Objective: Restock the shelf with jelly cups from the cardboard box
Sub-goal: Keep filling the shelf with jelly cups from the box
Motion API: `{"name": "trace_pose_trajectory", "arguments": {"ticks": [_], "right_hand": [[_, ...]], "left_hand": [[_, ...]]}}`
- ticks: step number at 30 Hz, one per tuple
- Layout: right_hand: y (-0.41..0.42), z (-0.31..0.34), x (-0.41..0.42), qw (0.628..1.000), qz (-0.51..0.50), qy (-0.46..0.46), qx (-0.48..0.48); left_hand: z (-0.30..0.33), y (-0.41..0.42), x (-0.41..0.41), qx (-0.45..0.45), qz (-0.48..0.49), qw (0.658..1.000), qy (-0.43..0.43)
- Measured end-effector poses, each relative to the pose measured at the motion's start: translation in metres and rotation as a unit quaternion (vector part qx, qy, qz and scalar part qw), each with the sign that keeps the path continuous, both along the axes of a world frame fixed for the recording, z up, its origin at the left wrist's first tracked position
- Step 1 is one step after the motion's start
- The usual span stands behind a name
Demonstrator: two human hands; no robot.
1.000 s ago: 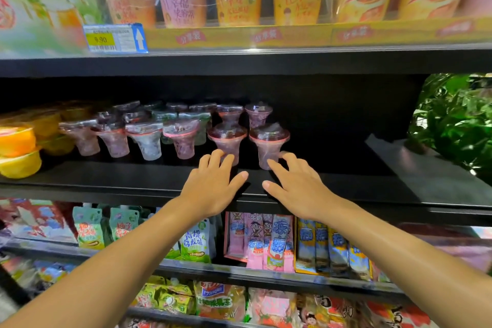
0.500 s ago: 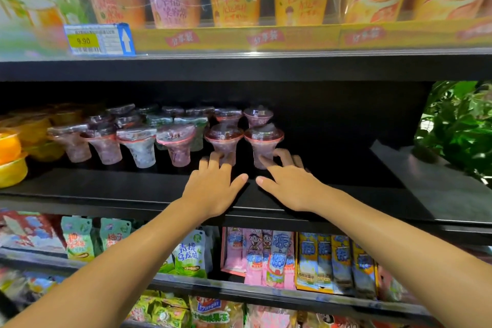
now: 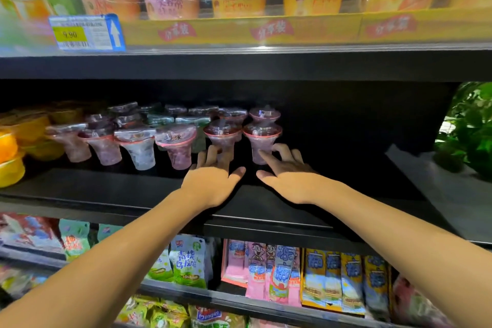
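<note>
Both hands reach over the black metal shelf, grips released: left hand and right hand fingertips touch the two rightmost pink-rimmed clear jelly cups up front.

Both bare forearms reach forward and upward, side by side. The left hand is palm down with the fingers spread a little and the thumb pointing to the right. The right hand is also palm down, fingers apart, thumb pointing left. The two thumbs are near but not touching
</note>
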State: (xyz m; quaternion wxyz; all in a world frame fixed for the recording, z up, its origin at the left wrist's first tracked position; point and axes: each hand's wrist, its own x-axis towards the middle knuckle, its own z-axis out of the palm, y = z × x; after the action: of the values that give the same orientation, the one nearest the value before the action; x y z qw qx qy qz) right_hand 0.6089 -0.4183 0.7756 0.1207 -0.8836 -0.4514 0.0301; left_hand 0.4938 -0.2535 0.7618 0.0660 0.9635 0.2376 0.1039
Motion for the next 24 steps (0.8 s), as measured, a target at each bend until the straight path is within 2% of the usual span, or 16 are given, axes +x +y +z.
{"name": "trace_pose_trajectory", "arguments": {"ticks": [8, 24], "right_hand": [[0.012, 0.002, 0.003, 1.000, -0.014, -0.013, 0.002], [0.022, 0.005, 0.007, 0.997, -0.059, -0.042, -0.002]], "left_hand": [[0.002, 0.009, 0.008, -0.020, -0.008, 0.999, -0.026], [0.002, 0.015, 0.023, -0.010, -0.024, 0.999, -0.024]]}}
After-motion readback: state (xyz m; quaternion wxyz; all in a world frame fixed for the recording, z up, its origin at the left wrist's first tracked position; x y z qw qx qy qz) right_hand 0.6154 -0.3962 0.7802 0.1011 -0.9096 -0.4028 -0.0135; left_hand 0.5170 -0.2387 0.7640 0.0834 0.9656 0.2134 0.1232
